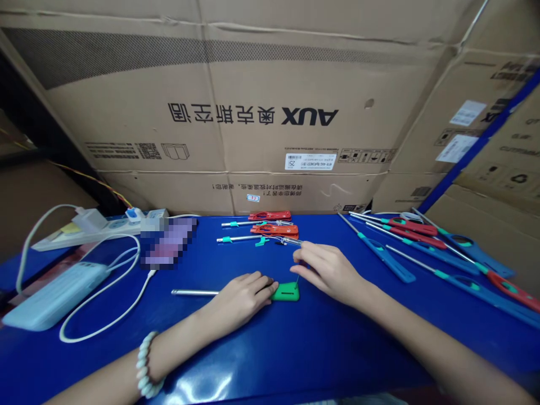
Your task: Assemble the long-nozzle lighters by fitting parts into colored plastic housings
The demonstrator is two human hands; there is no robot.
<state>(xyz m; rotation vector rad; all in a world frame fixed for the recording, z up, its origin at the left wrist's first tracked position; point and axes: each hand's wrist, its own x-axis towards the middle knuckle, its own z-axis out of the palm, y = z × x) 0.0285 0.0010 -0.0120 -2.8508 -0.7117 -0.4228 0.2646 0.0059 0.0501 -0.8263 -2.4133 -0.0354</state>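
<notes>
A green long-nozzle lighter lies flat on the blue table, its metal tube pointing left. My left hand is closed over the lighter's middle, covering where tube and handle meet. Above the handle's right end, my right hand is pinched. A thin dark strand runs from its fingertips down to the green handle; what else the fingers hold is hidden. Beyond the hands lie two opened orange-red lighter shells, one nearer and one farther, each with a metal tube, teal parts and thin wires.
Several blue and red lighters lie along the right side. At left are a light-blue power bank, a white cable, a power strip and a pixelated phone. Cardboard stands along the back and right.
</notes>
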